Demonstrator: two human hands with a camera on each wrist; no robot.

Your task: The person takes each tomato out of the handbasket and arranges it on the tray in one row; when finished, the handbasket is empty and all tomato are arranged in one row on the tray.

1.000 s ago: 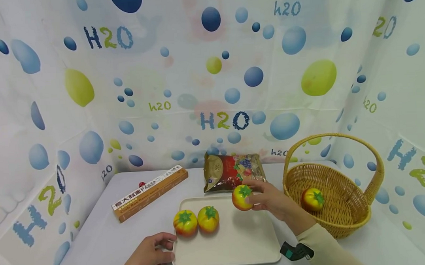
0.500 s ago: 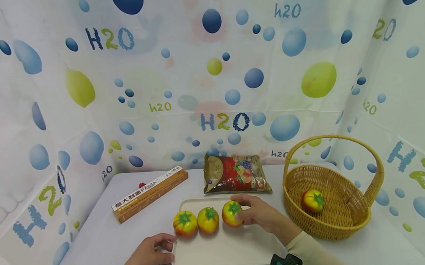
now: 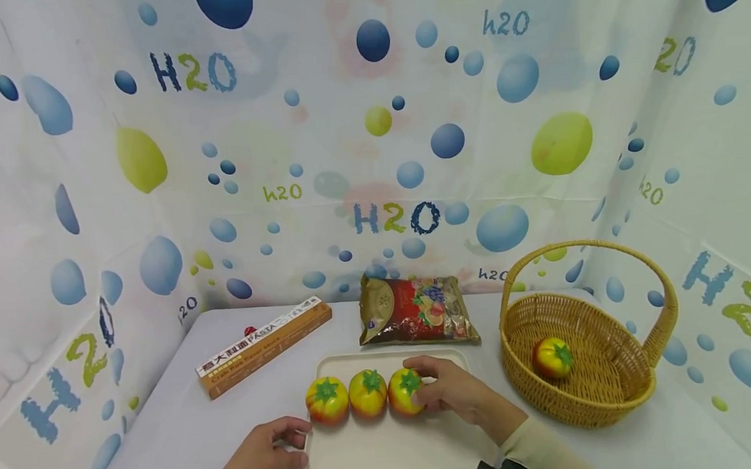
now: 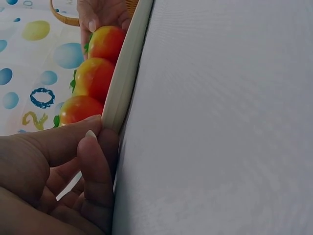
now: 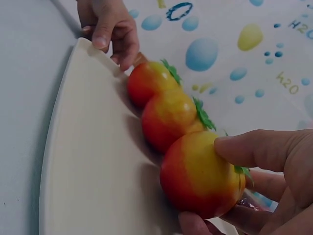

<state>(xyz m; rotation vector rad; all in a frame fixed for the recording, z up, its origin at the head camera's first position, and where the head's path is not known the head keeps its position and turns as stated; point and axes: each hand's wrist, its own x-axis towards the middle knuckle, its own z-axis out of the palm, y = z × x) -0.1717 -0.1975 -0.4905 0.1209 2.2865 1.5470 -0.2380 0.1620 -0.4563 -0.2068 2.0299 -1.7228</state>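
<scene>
The right hand [image 3: 448, 392] grips the right tomato [image 3: 405, 392], its thumb on the near side and its other fingers round the far side. That tomato sits at the far half of the tray [image 3: 397, 450]; whether it bears its full weight on the tray cannot be told. Just beside it, to the left of these fingers, is the middle tomato [image 3: 368, 393], and next to that the left tomato [image 3: 327, 400], making a row with green leaves on top.

The left hand [image 3: 265, 453] holds the tray's left edge, thumb and curled fingers against the rim, with the left tomato near its fingertips.

Right of the right hand's fingers stands a wicker basket [image 3: 607, 354] with a tall handle, and a fourth tomato [image 3: 552, 357] lies inside it, tilted with its leaves to the right. Ahead of the right hand's fingers, beyond the tray, lies a shiny snack bag [image 3: 416, 309] in red and gold. Ahead and left of the left hand's fingers, a pasta box [image 3: 264, 348] lies aslant on the white tabletop [image 3: 257, 400], a small red thing [image 3: 250, 331] just behind it, too small to make out.
</scene>
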